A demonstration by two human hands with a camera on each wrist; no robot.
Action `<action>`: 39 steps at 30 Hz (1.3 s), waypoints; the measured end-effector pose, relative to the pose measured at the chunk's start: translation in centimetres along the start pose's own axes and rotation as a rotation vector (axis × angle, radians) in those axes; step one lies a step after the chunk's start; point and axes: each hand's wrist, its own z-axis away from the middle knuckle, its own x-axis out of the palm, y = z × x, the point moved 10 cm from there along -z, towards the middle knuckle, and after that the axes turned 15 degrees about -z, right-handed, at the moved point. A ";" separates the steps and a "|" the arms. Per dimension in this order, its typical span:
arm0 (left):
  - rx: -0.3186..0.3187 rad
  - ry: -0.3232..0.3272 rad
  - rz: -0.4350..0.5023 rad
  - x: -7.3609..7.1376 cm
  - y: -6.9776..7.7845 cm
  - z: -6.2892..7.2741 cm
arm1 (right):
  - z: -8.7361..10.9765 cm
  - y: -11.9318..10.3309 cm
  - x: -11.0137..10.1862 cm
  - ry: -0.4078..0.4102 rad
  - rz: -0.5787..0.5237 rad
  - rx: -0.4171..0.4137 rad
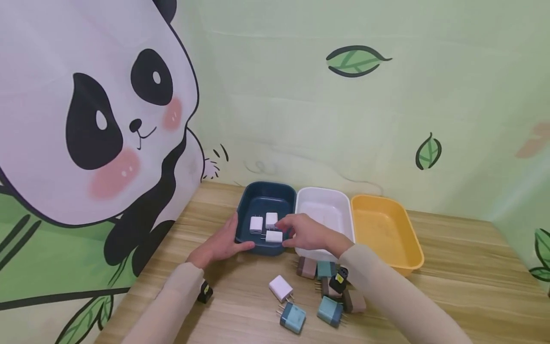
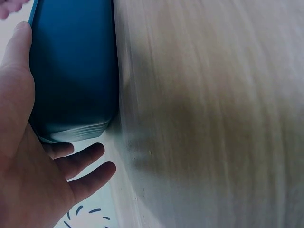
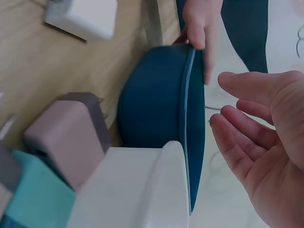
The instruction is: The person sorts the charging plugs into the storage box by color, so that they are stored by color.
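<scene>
Three white charger plugs (image 1: 256,224) lie inside the dark blue tray (image 1: 265,251). My left hand (image 1: 219,243) steadies the tray at its near left corner. Its thumb touches the rim, and the other fingers stretch loosely along the side in the left wrist view. Over the right side of the same tray is my right hand (image 1: 307,231), close to the plugs. The right wrist view shows its fingers apart from the thumb, with nothing between them.
A white tray (image 1: 349,215) and a yellow tray (image 1: 414,239) stand to the right of the blue one. In front lie another white charger plug (image 1: 281,288), teal plugs (image 1: 293,317), pinkish-brown plugs (image 1: 307,267). A patterned cloth hangs behind the wooden table (image 1: 232,306).
</scene>
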 end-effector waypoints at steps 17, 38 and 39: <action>0.011 0.024 0.009 -0.5 -0.1 0.2 | 3.6 -0.8 5.4 -0.196 0.084 -0.018; 0.013 0.002 -0.019 0.0 0.1 0.0 | 4.1 1.0 9.2 -0.327 0.232 -0.075; 0.007 -0.007 -0.025 0.1 0.0 -0.1 | 4.1 1.0 9.3 -0.334 0.230 -0.077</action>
